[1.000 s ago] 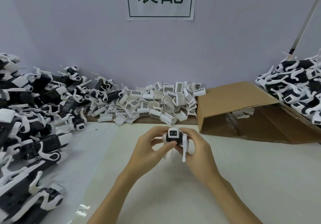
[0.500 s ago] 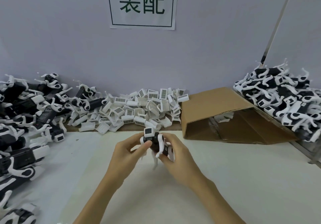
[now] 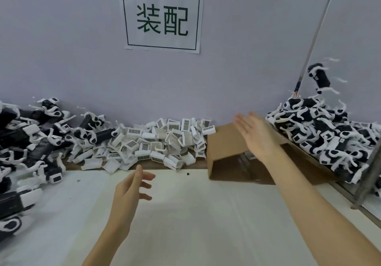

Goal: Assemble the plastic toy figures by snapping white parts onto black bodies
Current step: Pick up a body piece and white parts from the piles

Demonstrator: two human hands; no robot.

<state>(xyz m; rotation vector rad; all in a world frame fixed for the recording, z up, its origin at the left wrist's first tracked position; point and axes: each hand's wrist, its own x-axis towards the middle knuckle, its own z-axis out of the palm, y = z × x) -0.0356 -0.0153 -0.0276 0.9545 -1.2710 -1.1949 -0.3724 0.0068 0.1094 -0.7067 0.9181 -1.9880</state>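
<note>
A black-and-white toy figure [image 3: 320,78] is in mid-air, blurred, above the heap of finished figures [image 3: 329,133] at the right. My right hand [image 3: 255,135] is stretched out over the cardboard box, fingers straight, holding nothing. My left hand [image 3: 132,189] hovers above the white table with fingers relaxed and spread, also holding nothing. A pile of loose white parts [image 3: 158,142] with barcode labels lies along the back wall. A heap of black bodies with white limbs [image 3: 31,142] fills the left side.
A brown cardboard box [image 3: 226,148] lies on its side at the back right, open toward me. A sign with two characters [image 3: 161,19] hangs on the wall. A metal rail [image 3: 367,183] edges the right heap. The white table [image 3: 195,214] spreads in front.
Both hands held one figure together before. Now the right hand has swung right and let go of it; the figure flies toward the right heap. The left hand is open. View turned right.
</note>
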